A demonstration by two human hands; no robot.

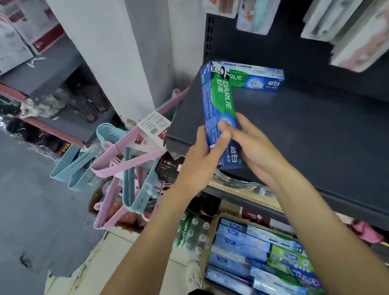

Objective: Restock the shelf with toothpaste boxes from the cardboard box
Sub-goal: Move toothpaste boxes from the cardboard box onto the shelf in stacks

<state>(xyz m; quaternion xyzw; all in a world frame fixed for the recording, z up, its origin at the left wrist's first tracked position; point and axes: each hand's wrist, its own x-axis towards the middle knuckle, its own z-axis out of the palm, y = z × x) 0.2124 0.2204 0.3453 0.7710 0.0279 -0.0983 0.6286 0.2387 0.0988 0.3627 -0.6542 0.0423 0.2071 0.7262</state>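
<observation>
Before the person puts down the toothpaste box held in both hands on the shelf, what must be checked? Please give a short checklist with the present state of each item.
1. Held toothpaste box gripped by left hand and right hand: ok.
2. Bare space on dark shelf beside the box: ok.
3. Box on the shelf lies flat at the back: ok.
4. Held box lined up with it: not ok, it points crosswise.
5. More stock in cardboard box: ok.

Both hands, left hand (200, 161) and right hand (256, 149), grip a blue-green cardboard toothpaste box (219, 110) over the dark metal shelf (309, 133), near another box (258, 78) lying farther back.
</observation>
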